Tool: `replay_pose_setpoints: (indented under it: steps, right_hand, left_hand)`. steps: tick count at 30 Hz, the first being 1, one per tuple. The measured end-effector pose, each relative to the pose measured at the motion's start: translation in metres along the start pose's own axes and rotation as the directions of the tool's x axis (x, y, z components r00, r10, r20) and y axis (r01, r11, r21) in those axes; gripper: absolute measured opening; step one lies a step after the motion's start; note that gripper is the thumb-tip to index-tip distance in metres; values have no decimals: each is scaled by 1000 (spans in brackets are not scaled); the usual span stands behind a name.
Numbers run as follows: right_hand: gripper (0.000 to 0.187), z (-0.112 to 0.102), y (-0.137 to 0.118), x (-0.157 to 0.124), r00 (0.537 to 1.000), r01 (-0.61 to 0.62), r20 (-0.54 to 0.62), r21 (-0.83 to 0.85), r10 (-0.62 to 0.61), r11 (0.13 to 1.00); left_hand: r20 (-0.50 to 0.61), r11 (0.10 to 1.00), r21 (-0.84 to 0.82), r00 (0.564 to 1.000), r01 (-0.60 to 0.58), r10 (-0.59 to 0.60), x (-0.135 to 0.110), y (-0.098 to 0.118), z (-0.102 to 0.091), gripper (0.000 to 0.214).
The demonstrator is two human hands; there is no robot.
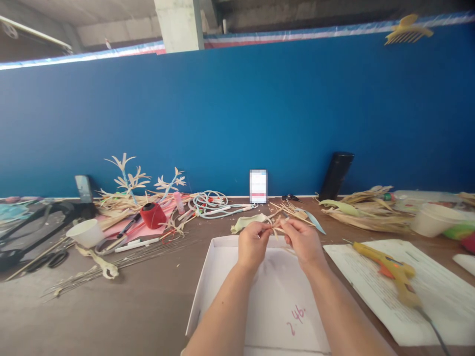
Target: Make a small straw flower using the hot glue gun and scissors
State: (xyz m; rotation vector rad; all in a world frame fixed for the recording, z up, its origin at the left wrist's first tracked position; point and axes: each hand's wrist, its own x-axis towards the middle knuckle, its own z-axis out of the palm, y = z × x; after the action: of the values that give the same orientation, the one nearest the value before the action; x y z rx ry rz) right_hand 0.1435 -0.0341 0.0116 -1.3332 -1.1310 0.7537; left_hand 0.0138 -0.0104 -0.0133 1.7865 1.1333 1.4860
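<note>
Above the far end of a white box lid [285, 301], my left hand [253, 243] and my right hand [302, 241] meet with fingers pinched. Between them is a small pale husk piece [276, 230] with thin strips sticking out; both hands grip it. Its exact shape is partly covered by my fingers. Just past my left hand lies a pale green husk leaf [249, 222]. Thin cut sticks [291, 210] and a bluish strip [314, 222] lie beyond my right hand.
A yellow glue gun [393, 274] rests on printed paper [356, 277] at right, near dried husks [365, 217] and a white cup [434, 220]. At left are thin wires [137, 257], scissors [48, 260], another cup [86, 232] and husk flowers [129, 178]. A blue partition [222, 113] stands behind.
</note>
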Motion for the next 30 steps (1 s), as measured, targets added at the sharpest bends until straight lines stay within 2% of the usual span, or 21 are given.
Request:
replay_pose_setpoints:
  steps: [3, 9, 14, 23, 30]
  right_hand:
    - [37, 1, -1, -1, 999, 16, -38, -2, -16, 1000]
    - [36, -2, 3, 2, 1000, 26, -3, -69, -26, 997]
    - [32, -2, -4, -1, 998, 50, -29, -147, -55, 988]
    - [39, -2, 0, 0, 998, 53, -17, -65, -54, 996]
    - [36, -1, -5, -3, 993, 114, -24, -103, -118, 988]
  left_hand:
    - [0, 1000, -4, 1000, 4, -4, 0, 0, 0, 13]
    - [-3, 1000, 7, 1000, -5, 5, 0, 0, 1, 13]
    - [-4, 1000, 9, 1000, -16, 16, 0, 1, 0, 13]
    - [10, 1000, -4, 1000, -12, 12, -1, 2, 1, 11]
    - [11, 1000, 10, 1000, -17, 17, -1, 2, 2, 10]
